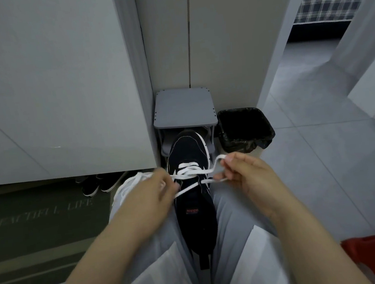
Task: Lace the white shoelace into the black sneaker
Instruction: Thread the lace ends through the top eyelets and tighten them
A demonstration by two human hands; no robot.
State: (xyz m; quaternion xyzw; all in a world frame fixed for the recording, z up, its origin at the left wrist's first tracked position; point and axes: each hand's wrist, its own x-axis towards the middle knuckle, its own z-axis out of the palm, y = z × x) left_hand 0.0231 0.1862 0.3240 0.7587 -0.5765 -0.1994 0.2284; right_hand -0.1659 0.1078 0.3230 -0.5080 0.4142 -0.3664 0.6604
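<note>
A black sneaker lies between a seated person's knees, toe pointing away toward a grey stool and a black bin. The left hand and right hand each pinch one side of the white shoelace, which crosses the shoe's lower eyelets.

- Sneaker: centre of frame, between 2 trouser legs, toe toward the top.
- Shoelace: across the sneaker's upper half, ends running out left and right.
- Left hand: left of the sneaker, holding 1 end.
- Right hand: right of it, pinching a loop.
- Small stand: above the toe.
- Bin: just right of the stand.
- Cabinet: upper left.
- Mat: lower left; shoes at its top edge, under the cabinet.
- Bed: upper right corner.
</note>
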